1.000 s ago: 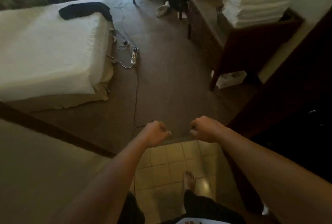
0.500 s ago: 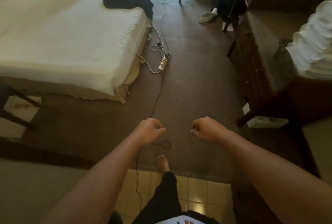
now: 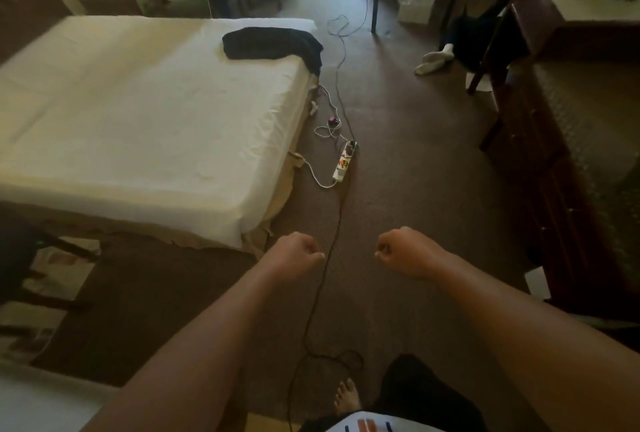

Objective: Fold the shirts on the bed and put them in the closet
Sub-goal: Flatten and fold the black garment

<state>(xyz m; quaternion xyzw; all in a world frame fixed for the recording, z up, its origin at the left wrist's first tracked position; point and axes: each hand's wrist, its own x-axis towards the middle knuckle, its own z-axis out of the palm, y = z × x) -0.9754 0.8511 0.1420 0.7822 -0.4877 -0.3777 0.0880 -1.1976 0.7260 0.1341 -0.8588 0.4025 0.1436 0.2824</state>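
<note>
**Dark shirt lying on the bed, both fists empty**

A dark shirt (image 3: 273, 45) is lying crumpled at the far right corner of the bed (image 3: 138, 126), one end drooping over the mattress edge. The bed is sitting to the left, covered by a white sheet. Nearer the camera, the left hand (image 3: 298, 253) and right hand (image 3: 403, 251) are hovering over brown carpet (image 3: 415, 172) — each curled into a fist, gripping nothing, well apart from the shirt. A black cable (image 3: 332, 241) is running between them toward a white power strip (image 3: 344, 161) beside the bed. A dark wooden dresser (image 3: 554, 161) is standing along the right.
</note>
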